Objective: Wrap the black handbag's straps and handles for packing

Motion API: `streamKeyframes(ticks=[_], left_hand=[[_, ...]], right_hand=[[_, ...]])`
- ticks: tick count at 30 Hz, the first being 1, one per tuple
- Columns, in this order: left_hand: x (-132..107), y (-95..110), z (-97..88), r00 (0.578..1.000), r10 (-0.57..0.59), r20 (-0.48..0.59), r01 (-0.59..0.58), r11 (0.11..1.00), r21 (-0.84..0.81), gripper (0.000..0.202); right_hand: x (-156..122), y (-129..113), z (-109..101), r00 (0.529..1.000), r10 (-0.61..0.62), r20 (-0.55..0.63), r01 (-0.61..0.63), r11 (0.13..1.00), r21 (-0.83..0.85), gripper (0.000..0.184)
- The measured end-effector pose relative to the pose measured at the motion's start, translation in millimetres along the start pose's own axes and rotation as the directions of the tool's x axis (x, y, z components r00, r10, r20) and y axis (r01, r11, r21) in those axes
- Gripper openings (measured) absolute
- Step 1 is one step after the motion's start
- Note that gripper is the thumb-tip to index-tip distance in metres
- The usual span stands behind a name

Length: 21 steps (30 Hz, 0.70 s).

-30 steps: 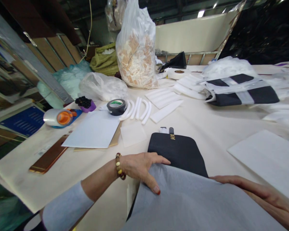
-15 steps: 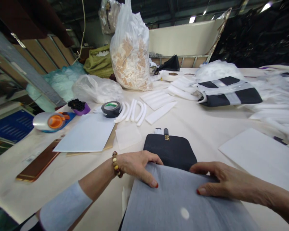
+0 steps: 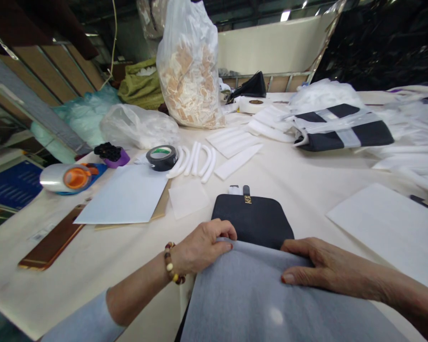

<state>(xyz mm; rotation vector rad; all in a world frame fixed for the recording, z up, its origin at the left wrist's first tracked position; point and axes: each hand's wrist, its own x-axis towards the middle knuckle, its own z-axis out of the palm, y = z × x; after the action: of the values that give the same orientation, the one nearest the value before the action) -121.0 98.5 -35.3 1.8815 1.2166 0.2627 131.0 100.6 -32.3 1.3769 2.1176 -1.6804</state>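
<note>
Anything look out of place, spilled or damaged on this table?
Nothing looks spilled. A pale round spot stands out on the gray sheet in front; whether it's glare or a mark, I can't tell. At left, a pale-blue sheet lies askew over a tan board, overlapping the brown phone.

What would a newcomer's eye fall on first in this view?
Probably the tall clear bag of tan and white scraps, standing towards the back of the table. Next, in front, the left hand pinches the edge of a grey sheet, the right hand touching it too. Just beyond, a gold clasp stands out on a black piece.
</note>
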Motion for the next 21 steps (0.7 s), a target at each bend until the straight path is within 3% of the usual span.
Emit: streamKeyframes(ticks=[2, 5, 8, 16, 21], left_hand=[[-3, 4, 0.7, 0.989, 0.139, -0.057, -0.115, 0.944, 0.309, 0.014], [-7, 10, 2.3, 0.959, 0.281, 0.03, -0.25, 0.792, 0.557, 0.023], [-9, 16, 6.4, 0.958, 0.247, 0.149, -0.286, 0.755, 0.59, 0.022], [-12, 27, 8.4, 0.993, 0.078, 0.091, -0.116, 0.831, 0.545, 0.041], [1, 22, -1.0, 0.977, 0.044, 0.207, -0.129, 0.898, 0.421, 0.055]], right_hand=[[-2, 0, 1, 1.0, 0.002, -0.019, -0.002, 1.0, 0.015, 0.038], [-4, 0, 2, 0.999, -0.005, -0.046, 0.005, 1.0, 0.006, 0.039], [-6, -1, 3, 0.997, -0.016, -0.069, 0.017, 1.0, 0.005, 0.039], [-7, 2, 4, 0.997, -0.026, -0.076, 0.026, 1.0, -0.004, 0.039], [-8, 2, 2, 0.992, -0.082, -0.092, 0.083, 0.996, 0.011, 0.043]])
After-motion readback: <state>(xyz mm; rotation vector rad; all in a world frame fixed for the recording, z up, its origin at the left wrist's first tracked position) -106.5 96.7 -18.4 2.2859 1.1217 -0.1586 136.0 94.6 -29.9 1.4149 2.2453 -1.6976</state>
